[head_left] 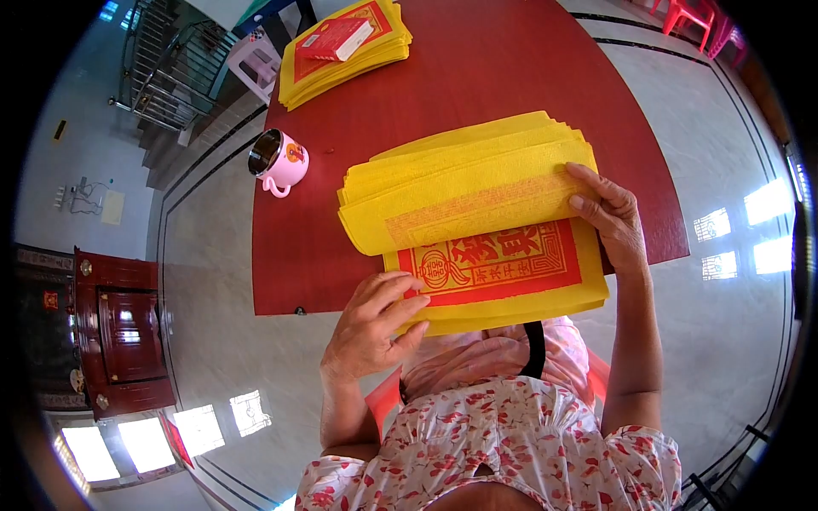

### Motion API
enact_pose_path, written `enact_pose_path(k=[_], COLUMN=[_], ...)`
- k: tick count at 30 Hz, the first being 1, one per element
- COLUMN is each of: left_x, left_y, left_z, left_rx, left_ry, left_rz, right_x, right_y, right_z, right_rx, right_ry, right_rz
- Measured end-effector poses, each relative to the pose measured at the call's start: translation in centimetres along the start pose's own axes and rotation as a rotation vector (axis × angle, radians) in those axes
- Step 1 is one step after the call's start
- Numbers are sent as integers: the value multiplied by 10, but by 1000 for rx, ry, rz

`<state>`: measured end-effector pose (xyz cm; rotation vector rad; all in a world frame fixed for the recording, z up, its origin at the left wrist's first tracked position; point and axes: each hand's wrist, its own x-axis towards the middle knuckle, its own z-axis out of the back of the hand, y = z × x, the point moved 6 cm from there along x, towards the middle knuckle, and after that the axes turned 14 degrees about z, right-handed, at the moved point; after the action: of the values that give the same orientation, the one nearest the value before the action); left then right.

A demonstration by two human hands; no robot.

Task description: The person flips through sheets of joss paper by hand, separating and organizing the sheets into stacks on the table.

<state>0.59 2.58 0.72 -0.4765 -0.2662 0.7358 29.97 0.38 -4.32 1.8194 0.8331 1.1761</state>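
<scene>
A stack of yellow paper sheets [511, 317] with red printed panels and characters lies at the table's near edge, partly overhanging it. Its upper sheets [460, 183] are curled back away from me, showing their plain yellow undersides with faint print. My right hand [612, 220] pinches the right end of the curled sheets between thumb and fingers. At the stack's left edge, my left hand [375, 322] has its fingers apart, the fingertips over the red print. Whether those fingertips press on the paper I cannot tell.
A pink mug [279, 162] stands on the dark red table [477, 60] to the left. Farther back, another yellow paper stack [383, 47] bears a small red-and-white box [335, 40]. A pale plastic stool [256, 64] stands beyond the table's left side.
</scene>
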Motion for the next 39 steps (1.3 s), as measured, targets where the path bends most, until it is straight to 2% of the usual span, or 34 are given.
enact_pose_path(k=[10, 15, 21, 23, 26, 29, 33, 36, 38, 39], left_x=[-5, -4, 3, 6, 11, 16, 22, 22, 20, 14], left_y=[5, 7, 6, 4, 5, 4, 5, 2, -3, -7], left_z=[25, 29, 39, 42, 46, 47, 47, 48, 47, 50], left_rx=[-62, -124, -95, -71, -59, -57, -72, -72, -75, -99], left_ry=[-300, -356, -479, -511, -556, -564, -638, -687, -713, -810], left_rz=[-24, 21, 61, 50, 100, 162, 201, 171, 146, 150], right_x=[0, 0, 3, 2, -1, 0, 0, 0, -2, -2], right_y=[1, 4, 11, 6, 3, 4, 7, 1, -2, -3], right_z=[1, 1, 1, 0, 1, -2, 2, -2, 1, 1], right_rx=[-2, -7, -184, -42, -15, 110, -117, 47, 120, 120], right_ry=[14, 4, 123, 54, -17, 39, 44, 89, 4, 4], right_rz=[-14, -30, -20, -92, -130, -64, -88, -64, -150, -153])
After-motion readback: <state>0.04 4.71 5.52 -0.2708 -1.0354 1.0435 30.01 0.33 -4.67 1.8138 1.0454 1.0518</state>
